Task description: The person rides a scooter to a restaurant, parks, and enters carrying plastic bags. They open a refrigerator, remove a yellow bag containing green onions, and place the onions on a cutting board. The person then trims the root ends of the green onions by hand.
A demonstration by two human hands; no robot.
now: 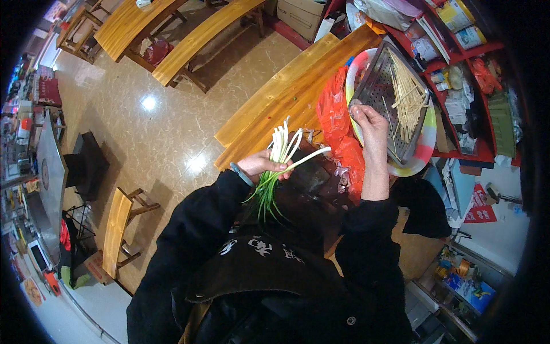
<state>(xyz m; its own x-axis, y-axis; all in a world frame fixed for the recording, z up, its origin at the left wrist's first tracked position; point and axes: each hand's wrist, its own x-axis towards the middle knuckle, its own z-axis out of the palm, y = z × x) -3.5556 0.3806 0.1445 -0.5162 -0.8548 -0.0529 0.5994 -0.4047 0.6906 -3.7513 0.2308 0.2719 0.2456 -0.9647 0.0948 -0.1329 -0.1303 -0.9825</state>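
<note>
My left hand (268,165) holds a bunch of green onions (281,146), white stalks pointing up and away, green leaves hanging towards me. One stalk sticks out to the right. My right hand (370,122) pinches the near left rim of a perforated metal tray (380,92), its fingertips partly hidden. Pale thin sticks (404,96) lie in a loose pile in the tray. Beneath the tray is a yellow, pink and white basin (423,148). A crumpled red plastic bag (337,116) lies between my hands, beside the basin. A dark block-like thing (313,176) lies below the onions.
The wooden table (275,109) before me bears small scraps. Red shelves (468,53) packed with bags and containers stand at right. Wooden benches (206,38) and another table (133,21) stand beyond, with a small bench (116,232) at left. Tiled floor (167,124) lies between them.
</note>
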